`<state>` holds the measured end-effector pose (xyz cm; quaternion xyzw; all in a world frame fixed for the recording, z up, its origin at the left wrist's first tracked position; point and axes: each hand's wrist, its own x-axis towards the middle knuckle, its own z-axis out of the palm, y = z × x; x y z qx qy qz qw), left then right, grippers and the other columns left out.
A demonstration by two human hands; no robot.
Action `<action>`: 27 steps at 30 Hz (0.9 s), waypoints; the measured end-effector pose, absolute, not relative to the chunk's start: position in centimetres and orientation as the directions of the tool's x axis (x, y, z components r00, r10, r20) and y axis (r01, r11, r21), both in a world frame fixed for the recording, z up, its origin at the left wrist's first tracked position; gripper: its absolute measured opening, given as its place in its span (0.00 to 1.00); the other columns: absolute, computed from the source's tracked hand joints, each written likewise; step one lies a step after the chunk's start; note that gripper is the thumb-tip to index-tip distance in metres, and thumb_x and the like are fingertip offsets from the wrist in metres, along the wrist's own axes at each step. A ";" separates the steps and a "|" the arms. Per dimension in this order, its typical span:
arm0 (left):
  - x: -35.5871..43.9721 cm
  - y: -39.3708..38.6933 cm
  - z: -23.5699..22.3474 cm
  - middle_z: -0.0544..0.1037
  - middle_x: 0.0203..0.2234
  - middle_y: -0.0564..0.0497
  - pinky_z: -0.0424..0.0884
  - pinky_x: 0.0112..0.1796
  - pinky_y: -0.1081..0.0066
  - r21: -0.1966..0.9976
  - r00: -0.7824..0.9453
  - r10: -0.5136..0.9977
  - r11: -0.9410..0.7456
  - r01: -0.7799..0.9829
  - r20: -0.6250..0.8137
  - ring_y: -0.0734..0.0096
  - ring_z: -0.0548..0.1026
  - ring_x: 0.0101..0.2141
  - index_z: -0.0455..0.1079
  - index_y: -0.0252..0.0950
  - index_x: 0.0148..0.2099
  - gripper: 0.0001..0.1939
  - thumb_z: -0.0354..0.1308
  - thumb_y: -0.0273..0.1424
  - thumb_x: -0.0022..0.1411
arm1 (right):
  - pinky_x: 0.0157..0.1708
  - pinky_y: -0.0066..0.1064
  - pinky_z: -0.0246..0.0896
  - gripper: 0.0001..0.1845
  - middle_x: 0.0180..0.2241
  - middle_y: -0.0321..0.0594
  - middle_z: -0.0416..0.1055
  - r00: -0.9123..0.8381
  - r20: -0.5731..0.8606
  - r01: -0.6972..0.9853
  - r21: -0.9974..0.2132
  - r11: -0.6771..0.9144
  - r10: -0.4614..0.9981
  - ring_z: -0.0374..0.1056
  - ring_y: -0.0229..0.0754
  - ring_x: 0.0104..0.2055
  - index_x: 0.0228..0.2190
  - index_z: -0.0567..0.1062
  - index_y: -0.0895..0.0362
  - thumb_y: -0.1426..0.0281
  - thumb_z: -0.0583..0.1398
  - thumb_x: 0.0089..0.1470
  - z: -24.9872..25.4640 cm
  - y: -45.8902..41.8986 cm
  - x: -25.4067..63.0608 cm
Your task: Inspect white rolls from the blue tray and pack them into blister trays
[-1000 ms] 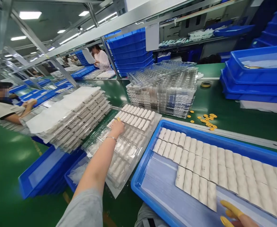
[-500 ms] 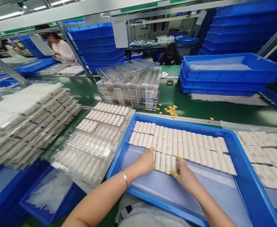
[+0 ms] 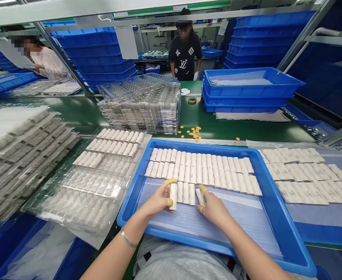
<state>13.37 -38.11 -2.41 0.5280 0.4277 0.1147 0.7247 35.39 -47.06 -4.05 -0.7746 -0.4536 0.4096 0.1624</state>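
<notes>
A blue tray (image 3: 276, 217) in front of me holds rows of small white cylindrical pieces (image 3: 206, 171). My left hand (image 3: 156, 200), with yellow finger cots, pinches one white piece (image 3: 173, 195) at the left end of the short front row. Beside it my right hand (image 3: 213, 208), also in yellow cots, pinches another white piece (image 3: 200, 197) at the row's right end. Two more pieces (image 3: 186, 193) lie between the hands. To the left lies a clear plastic blister tray (image 3: 98, 182), its far rows filled with white pieces.
Filled blister trays are stacked at the far left (image 3: 19, 151). Empty clear trays (image 3: 144, 103) stand piled behind, with yellow finger cots (image 3: 192, 133) scattered on the green belt. Stacked blue bins (image 3: 246, 89) sit at right. Two people work beyond the belt.
Both hands have closed on single pieces at the ends of the front row and lifted them slightly. The view swung left to centre on the blue tray. A person now stands across the belt.
</notes>
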 end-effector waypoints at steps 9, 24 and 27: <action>13.6 -42.6 2.8 0.72 0.40 0.51 0.77 0.31 0.66 0.735 0.747 0.593 0.643 -0.214 -0.301 0.70 0.75 0.31 0.64 0.48 0.59 0.36 0.72 0.30 0.49 | 0.42 0.40 0.71 0.43 0.46 0.43 0.72 -0.061 -0.322 -0.157 -0.932 -0.328 0.945 0.74 0.47 0.43 0.65 0.52 0.47 0.49 0.63 0.57 1.7 -51.3 34.8; 13.6 -44.9 5.8 0.75 0.43 0.52 0.77 0.37 0.68 0.674 0.795 0.583 0.656 -0.340 -0.166 0.72 0.78 0.34 0.68 0.54 0.60 0.28 0.66 0.28 0.61 | 0.54 0.46 0.66 0.23 0.54 0.38 0.71 -0.101 -0.163 -0.454 -0.870 -0.191 0.981 0.66 0.51 0.59 0.58 0.67 0.33 0.59 0.63 0.63 5.5 -53.2 32.6; 13.6 -45.2 5.9 0.73 0.48 0.52 0.77 0.35 0.72 0.691 0.794 0.579 0.651 -0.314 -0.185 0.73 0.78 0.35 0.68 0.56 0.59 0.28 0.68 0.29 0.60 | 0.50 0.44 0.70 0.26 0.55 0.38 0.71 -0.112 -0.175 -0.478 -0.853 -0.207 0.978 0.63 0.53 0.62 0.58 0.67 0.32 0.60 0.65 0.61 5.7 -53.2 32.2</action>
